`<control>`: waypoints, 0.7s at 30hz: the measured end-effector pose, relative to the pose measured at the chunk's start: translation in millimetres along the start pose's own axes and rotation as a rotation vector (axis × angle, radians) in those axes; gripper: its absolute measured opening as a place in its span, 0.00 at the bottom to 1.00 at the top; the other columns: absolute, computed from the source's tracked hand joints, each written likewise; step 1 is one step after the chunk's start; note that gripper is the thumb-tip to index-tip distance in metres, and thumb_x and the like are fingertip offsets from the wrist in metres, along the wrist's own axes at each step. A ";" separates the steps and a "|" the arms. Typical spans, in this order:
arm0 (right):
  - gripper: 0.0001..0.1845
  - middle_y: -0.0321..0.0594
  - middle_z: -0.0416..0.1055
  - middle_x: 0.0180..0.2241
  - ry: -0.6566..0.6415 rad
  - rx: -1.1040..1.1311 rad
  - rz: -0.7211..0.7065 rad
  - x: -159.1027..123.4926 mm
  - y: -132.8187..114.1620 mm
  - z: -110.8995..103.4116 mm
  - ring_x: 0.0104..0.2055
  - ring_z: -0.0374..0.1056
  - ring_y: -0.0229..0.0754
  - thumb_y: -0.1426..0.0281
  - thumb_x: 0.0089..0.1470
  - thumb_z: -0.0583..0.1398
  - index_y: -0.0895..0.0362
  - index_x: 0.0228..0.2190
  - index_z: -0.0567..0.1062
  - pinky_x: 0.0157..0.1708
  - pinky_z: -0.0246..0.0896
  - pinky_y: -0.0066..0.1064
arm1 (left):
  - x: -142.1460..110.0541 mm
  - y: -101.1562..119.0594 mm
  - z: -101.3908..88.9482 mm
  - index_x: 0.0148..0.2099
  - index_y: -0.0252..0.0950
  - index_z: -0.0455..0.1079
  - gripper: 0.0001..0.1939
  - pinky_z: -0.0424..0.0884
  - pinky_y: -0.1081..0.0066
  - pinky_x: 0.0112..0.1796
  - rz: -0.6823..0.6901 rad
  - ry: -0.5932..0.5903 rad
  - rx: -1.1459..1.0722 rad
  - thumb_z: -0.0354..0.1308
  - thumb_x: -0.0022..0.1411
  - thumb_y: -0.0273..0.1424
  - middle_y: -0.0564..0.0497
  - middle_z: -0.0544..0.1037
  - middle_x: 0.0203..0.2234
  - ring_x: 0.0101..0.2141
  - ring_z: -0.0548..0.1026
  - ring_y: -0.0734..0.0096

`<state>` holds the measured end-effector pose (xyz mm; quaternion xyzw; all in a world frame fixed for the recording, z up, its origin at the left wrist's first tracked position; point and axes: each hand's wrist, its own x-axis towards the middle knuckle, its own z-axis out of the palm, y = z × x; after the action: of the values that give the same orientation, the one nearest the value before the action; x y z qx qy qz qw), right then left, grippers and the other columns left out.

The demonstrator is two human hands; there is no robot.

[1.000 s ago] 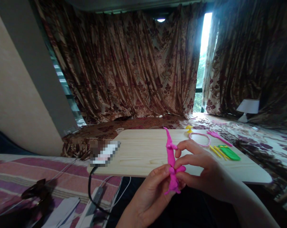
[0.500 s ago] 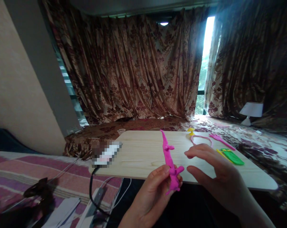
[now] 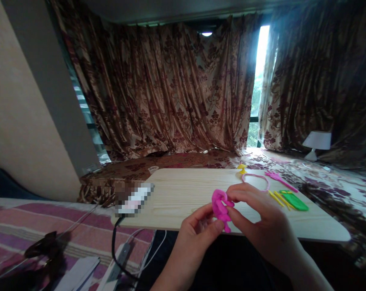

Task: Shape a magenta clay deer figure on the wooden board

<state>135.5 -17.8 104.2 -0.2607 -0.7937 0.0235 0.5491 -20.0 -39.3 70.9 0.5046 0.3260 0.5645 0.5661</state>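
Note:
A bright pink modelling clay figure [image 3: 219, 204] is bent over into a curl above the front edge of the light wooden table [image 3: 177, 190]. My left hand [image 3: 198, 232] pinches its lower part between thumb and fingers. The thumb and fingers of my right hand [image 3: 260, 210] close on the figure's curled upper end from the right. Fingers cover parts of the clay. Beyond my right hand lie several thin yellow sticks [image 3: 279, 200] and a flat green piece [image 3: 296, 202] with yellow on its top edge.
Farther back on the table are a pink loop [image 3: 267, 182], a pink piece with a forked end [image 3: 281, 182] and a small yellow piece [image 3: 242, 168]. A blurred-out device [image 3: 136, 199] with a black cable sits at left. A white lamp [image 3: 318, 140] stands behind, right.
The pink clay figure was long and upright in my left hand; now it is folded over. My right hand has moved left from beside it and taken hold of its upper end.

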 end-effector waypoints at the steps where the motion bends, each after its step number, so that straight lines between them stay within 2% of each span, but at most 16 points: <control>1: 0.10 0.37 0.72 0.36 -0.001 0.003 -0.001 -0.4 -0.3 -0.4 0.41 0.68 0.39 0.79 0.50 0.61 0.55 0.35 0.73 0.42 0.63 0.29 | 1.4 0.2 -1.6 0.49 0.38 0.72 0.17 0.61 0.66 0.49 0.040 0.035 0.050 0.62 0.55 0.29 0.46 0.76 0.46 0.47 0.70 0.61; 6: 0.09 0.38 0.73 0.35 0.004 0.007 -0.025 -0.2 -1.9 -0.3 0.40 0.68 0.39 0.78 0.50 0.61 0.55 0.35 0.74 0.42 0.64 0.29 | 5.6 -3.0 -7.9 0.50 0.41 0.71 0.18 0.58 0.67 0.53 0.258 0.197 0.257 0.61 0.56 0.30 0.50 0.76 0.47 0.50 0.69 0.63; 13: 0.11 0.38 0.72 0.34 -0.018 0.021 -0.011 0.5 -3.1 1.9 0.39 0.68 0.39 0.80 0.49 0.60 0.56 0.34 0.74 0.41 0.63 0.29 | 5.4 -1.3 -7.7 0.44 0.45 0.74 0.11 0.61 0.74 0.49 0.334 0.094 0.354 0.60 0.58 0.29 0.57 0.79 0.41 0.45 0.72 0.71; 17: 0.11 0.37 0.73 0.35 0.007 -0.004 -0.011 -0.4 -1.6 3.0 0.40 0.68 0.39 0.79 0.49 0.60 0.55 0.36 0.73 0.43 0.63 0.29 | 5.0 -0.7 -8.6 0.44 0.45 0.74 0.11 0.61 0.75 0.49 0.355 0.096 0.390 0.60 0.58 0.29 0.57 0.79 0.40 0.46 0.72 0.72; 21: 0.12 0.36 0.73 0.37 -0.046 -0.009 0.015 -2.5 -2.4 2.3 0.41 0.68 0.39 0.78 0.49 0.61 0.54 0.37 0.73 0.43 0.62 0.29 | 5.1 -2.2 -11.0 0.45 0.46 0.74 0.12 0.62 0.74 0.49 0.382 0.110 0.435 0.60 0.58 0.28 0.56 0.78 0.42 0.46 0.72 0.71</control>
<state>133.2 -20.4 101.9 -0.2685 -0.8042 0.0298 0.5294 -28.9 -31.9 66.9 0.6352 0.3686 0.6040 0.3095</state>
